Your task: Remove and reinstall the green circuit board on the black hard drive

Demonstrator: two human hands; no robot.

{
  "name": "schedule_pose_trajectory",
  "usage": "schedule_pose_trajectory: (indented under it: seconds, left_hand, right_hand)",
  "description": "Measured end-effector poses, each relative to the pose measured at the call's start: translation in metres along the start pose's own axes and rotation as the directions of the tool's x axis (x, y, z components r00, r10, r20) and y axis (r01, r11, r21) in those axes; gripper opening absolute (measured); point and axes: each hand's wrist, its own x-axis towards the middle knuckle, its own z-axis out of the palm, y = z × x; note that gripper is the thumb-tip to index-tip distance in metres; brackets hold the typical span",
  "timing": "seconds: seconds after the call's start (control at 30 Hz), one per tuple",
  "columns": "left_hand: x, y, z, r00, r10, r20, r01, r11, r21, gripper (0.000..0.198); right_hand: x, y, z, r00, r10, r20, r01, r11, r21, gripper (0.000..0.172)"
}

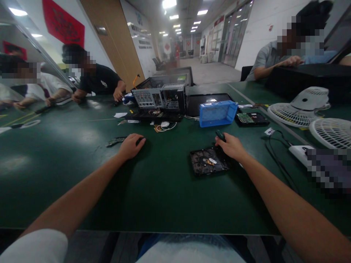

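Note:
My right hand [231, 147] is closed round a screwdriver, whose dark green handle [220, 136] sticks out past the thumb and fingers. Beside and partly under that hand lies a black hard drive [201, 164] on the green table, with a round centre and a pale label. My left hand [131, 147] rests on the table further left, its fingers curled. A small dark thing shows between thumb and forefinger, too hidden to name. Just left of those fingers lies a small circuit board [115, 141].
An opened computer case [159, 98] stands at the back, with cables and scraps before it. Right of it are a blue plastic bin [218, 114] and another drive with a green board [251, 118]. White fans [290, 111] and a black cable [276, 160] lie right. Several people sit around the table.

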Motion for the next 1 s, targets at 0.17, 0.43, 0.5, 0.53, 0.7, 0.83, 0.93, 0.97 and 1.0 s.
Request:
schedule_pose_trajectory:
  seconds: [0.17,0.43,0.5,0.53,0.7,0.83,0.93,0.97,1.0]
  left_hand:
    - [0.017,-0.034,-0.001,0.992,-0.110,-0.058,0.111,0.994,0.014,0.048]
    - [-0.027,-0.126,-0.039,0.967,-0.232,0.106,0.226,0.972,0.069,0.053]
    - [-0.036,-0.132,-0.037,0.950,-0.285,0.128,0.278,0.958,0.072,0.052]
    - [-0.039,-0.133,-0.035,0.942,-0.312,0.126,0.305,0.949,0.077,0.050]
    - [-0.034,-0.131,-0.031,0.905,-0.416,0.093,0.404,0.907,0.124,0.042]
    - [-0.030,-0.137,-0.046,0.864,-0.503,0.025,0.491,0.851,0.186,0.042]
    - [-0.032,-0.144,-0.062,0.826,-0.562,-0.034,0.555,0.802,0.220,0.041]
    - [-0.034,-0.146,-0.068,0.816,-0.576,-0.045,0.570,0.790,0.225,0.039]
    - [-0.035,-0.147,-0.072,0.810,-0.584,-0.052,0.579,0.783,0.226,0.037]
  right_hand:
    - [-0.002,0.001,-0.001,1.000,-0.018,0.001,0.018,1.000,0.008,0.027]
    - [0.002,0.001,0.001,1.000,-0.017,0.003,0.017,0.999,-0.031,0.026]
    - [0.003,0.002,0.001,1.000,-0.017,0.003,0.017,0.999,-0.037,0.026]
    - [0.002,0.002,0.001,1.000,-0.018,0.005,0.018,0.999,-0.034,0.027]
    - [0.001,0.003,0.000,1.000,-0.020,0.016,0.020,1.000,-0.005,0.028]
    - [0.000,0.002,-0.001,1.000,-0.024,0.012,0.024,1.000,-0.004,0.029]
    - [0.000,0.002,-0.002,1.000,-0.027,0.014,0.027,1.000,0.007,0.030]
    - [0.000,0.002,-0.002,1.000,-0.027,0.014,0.027,1.000,0.012,0.031]
    - [0.000,0.002,-0.001,1.000,-0.027,0.013,0.026,1.000,0.015,0.031]
